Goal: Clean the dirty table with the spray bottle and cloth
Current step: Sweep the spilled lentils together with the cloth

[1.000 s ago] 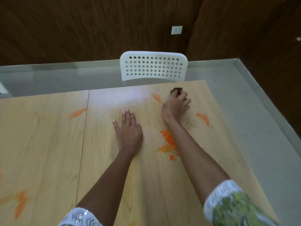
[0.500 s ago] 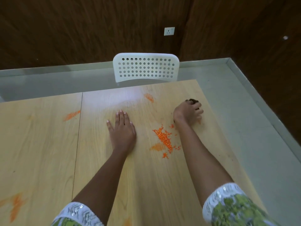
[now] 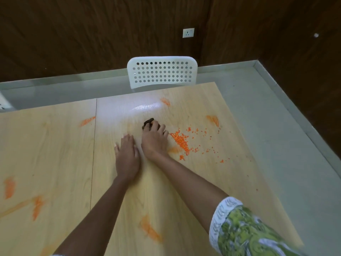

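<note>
My right hand [image 3: 154, 140] presses a small dark cloth [image 3: 148, 122] onto the light wooden table [image 3: 55, 163]; only the cloth's tip shows past my fingers. My left hand [image 3: 127, 157] lies flat on the table, palm down, right beside the right wrist. Orange crumbs [image 3: 181, 141] are scattered just right of my right hand. Orange smears mark the table at the back [image 3: 165, 101], at the right [image 3: 213, 120], at the left [image 3: 86, 121] and near the front [image 3: 149, 230]. No spray bottle is in view.
A white perforated chair [image 3: 162, 72] stands at the table's far edge. Grey floor [image 3: 276, 135] runs along the right side and back, bounded by dark wood-panelled walls with a socket [image 3: 188, 32]. A seam [image 3: 93, 154] divides the tabletop.
My right hand with the cloth swept from the right part of the table leftward, stopping beside my left hand. The orange crumbs now lie spread out to its right.
</note>
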